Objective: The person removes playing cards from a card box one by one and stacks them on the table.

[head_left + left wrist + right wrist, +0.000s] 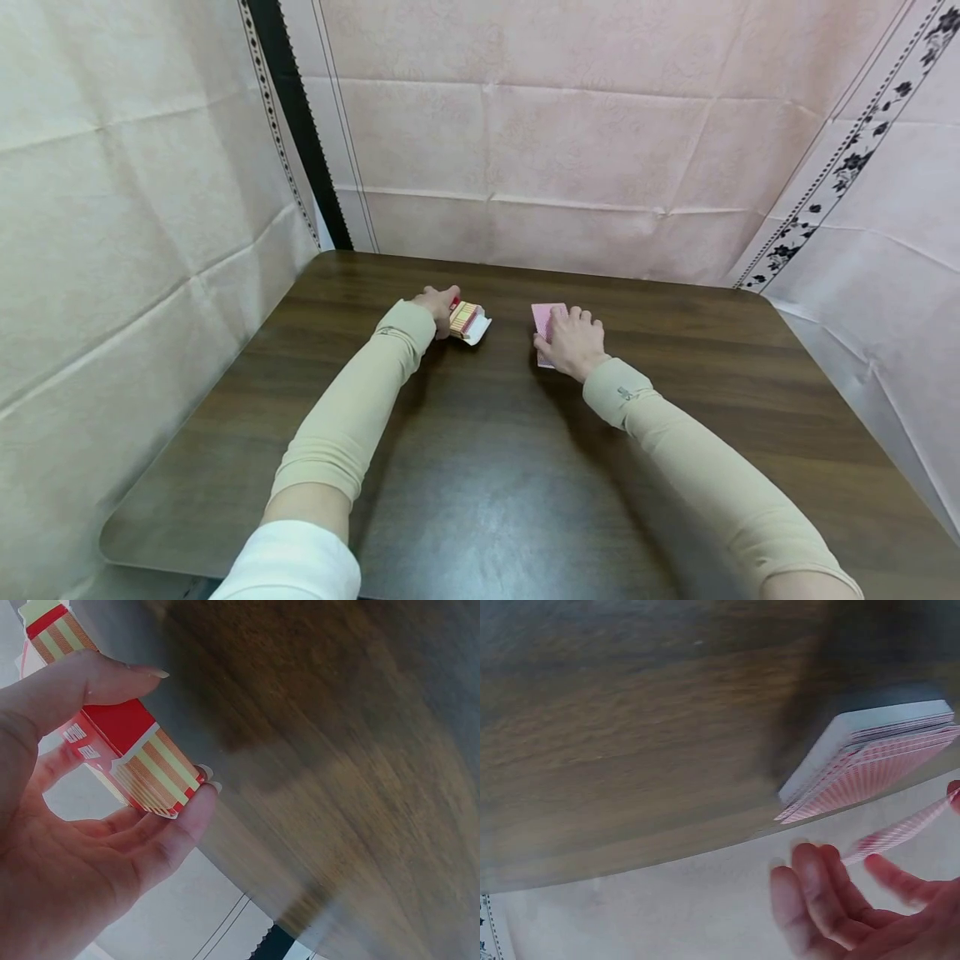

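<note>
My left hand (pixel 438 309) grips a small red playing-card box (pixel 124 727) with yellow and brown stripes, thumb on one side and fingers on the other. In the head view the box's white flap (pixel 477 327) stands open toward the right. My right hand (pixel 576 340) is over the pink-patterned card backs at the table's far middle. Seen from the right wrist, a single playing card (pixel 900 834) is pinched between thumb and finger, tilted and apart from the deck. The deck of playing cards (pixel 877 776) lies on the table, its edges slightly uneven.
Both hands work over a dark brown wooden table (pixel 465 467) with rounded corners. Pale cloth (pixel 570 150) hangs behind its far edge and at both sides. A black strip (pixel 300 125) runs down the cloth at the back left.
</note>
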{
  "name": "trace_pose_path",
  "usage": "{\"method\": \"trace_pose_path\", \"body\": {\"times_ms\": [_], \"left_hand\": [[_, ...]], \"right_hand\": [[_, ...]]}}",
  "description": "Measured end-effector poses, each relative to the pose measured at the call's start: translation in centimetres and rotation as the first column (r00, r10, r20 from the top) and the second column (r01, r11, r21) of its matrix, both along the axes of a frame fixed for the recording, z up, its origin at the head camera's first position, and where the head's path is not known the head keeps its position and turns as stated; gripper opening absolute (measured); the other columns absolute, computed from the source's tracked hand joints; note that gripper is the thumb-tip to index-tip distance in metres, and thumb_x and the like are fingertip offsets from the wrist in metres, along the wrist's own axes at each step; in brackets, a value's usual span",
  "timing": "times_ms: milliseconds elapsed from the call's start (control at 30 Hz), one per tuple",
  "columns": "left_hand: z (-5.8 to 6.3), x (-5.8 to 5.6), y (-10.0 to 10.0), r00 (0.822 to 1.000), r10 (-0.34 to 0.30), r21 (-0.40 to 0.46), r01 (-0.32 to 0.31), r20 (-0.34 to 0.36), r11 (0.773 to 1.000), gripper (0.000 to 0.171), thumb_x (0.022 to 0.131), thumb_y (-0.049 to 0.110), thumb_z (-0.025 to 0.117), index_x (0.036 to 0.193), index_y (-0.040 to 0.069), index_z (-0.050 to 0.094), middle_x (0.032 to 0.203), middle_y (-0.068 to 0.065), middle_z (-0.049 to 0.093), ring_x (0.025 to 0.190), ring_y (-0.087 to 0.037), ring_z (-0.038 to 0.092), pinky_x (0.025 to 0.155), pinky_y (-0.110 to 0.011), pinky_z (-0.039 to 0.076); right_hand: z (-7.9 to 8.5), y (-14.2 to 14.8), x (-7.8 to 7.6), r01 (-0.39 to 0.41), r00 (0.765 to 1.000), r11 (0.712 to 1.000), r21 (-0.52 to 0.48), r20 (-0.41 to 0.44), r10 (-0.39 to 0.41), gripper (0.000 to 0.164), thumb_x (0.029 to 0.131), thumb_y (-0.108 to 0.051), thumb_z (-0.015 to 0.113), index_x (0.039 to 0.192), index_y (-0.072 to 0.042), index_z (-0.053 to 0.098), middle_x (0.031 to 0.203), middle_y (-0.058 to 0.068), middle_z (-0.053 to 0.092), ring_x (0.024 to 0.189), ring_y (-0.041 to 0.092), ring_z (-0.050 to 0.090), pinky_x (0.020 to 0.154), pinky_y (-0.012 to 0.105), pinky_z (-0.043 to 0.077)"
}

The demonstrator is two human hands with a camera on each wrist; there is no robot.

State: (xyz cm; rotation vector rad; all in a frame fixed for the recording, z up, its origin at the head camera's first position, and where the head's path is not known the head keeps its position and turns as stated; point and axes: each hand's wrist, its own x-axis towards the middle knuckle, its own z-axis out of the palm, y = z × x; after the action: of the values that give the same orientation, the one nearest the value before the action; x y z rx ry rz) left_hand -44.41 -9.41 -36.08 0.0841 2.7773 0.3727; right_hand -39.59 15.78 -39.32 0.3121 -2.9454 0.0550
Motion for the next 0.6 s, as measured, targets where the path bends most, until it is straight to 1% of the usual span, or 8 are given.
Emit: {"method": "trace_pose_path", "body": {"times_ms": [100, 200, 333, 433, 600], "left_hand": [[0.14, 0.08, 0.08, 1.0, 0.003, -0.002, -0.003, 0.0, 1.0, 0.073, 0.072, -0.002, 0.071, 0.132, 0.022, 0.037, 0.129, -0.022, 0.034, 0.103, -0.034, 0.046, 0.078, -0.04, 0.045], [0.2, 0.17, 0.14, 1.0, -0.001, -0.001, 0.001, 0.0, 1.0, 0.072, 0.072, -0.002, 0.071, 0.131, 0.022, 0.037, 0.129, -0.022, 0.034, 0.104, -0.034, 0.046, 0.08, -0.041, 0.044], [-0.1, 0.0, 0.17, 1.0, -0.006, 0.005, 0.006, 0.002, 1.0, 0.071, 0.071, -0.003, 0.071, 0.13, 0.021, 0.038, 0.128, -0.022, 0.034, 0.103, -0.035, 0.046, 0.076, -0.039, 0.045], [-0.26, -0.09, 0.22, 1.0, -0.007, 0.006, 0.007, 0.007, 1.0, 0.072, 0.071, -0.003, 0.071, 0.13, 0.022, 0.037, 0.128, -0.022, 0.034, 0.102, -0.034, 0.045, 0.074, -0.038, 0.045], [-0.11, -0.03, 0.32, 1.0, -0.015, -0.003, 0.015, -0.011, 1.0, 0.071, 0.072, -0.001, 0.071, 0.131, 0.022, 0.038, 0.127, -0.022, 0.035, 0.101, -0.033, 0.046, 0.077, -0.039, 0.043]], "right_hand": [[-0.26, 0.18, 0.07, 0.044, 0.999, 0.999, 0.028, 0.021, -0.045, 0.056, 0.089, -0.051, 0.052, 0.119, -0.004, 0.052, 0.108, 0.025, 0.058, 0.102, 0.042, 0.056, 0.084, 0.055, 0.046], [-0.58, 0.19, 0.16, 0.066, 0.996, 0.996, 0.065, 0.05, -0.069, 0.06, 0.089, -0.051, 0.05, 0.124, -0.003, 0.051, 0.112, 0.027, 0.058, 0.104, 0.043, 0.056, 0.085, 0.055, 0.045], [-0.84, 0.02, 0.32, 0.071, 0.992, 0.992, 0.107, 0.098, -0.081, 0.063, 0.091, -0.053, 0.046, 0.13, -0.004, 0.048, 0.117, 0.028, 0.058, 0.106, 0.043, 0.056, 0.085, 0.055, 0.045], [-0.91, -0.09, 0.4, 0.071, 0.988, 0.99, 0.118, 0.13, -0.086, 0.065, 0.093, -0.055, 0.042, 0.134, -0.006, 0.047, 0.121, 0.028, 0.057, 0.108, 0.043, 0.055, 0.084, 0.055, 0.045], [-0.79, -0.05, 0.41, 0.068, 0.984, 0.99, 0.122, 0.155, -0.087, 0.067, 0.094, -0.06, 0.037, 0.138, -0.009, 0.045, 0.122, 0.027, 0.057, 0.108, 0.043, 0.056, 0.083, 0.056, 0.045]]}}
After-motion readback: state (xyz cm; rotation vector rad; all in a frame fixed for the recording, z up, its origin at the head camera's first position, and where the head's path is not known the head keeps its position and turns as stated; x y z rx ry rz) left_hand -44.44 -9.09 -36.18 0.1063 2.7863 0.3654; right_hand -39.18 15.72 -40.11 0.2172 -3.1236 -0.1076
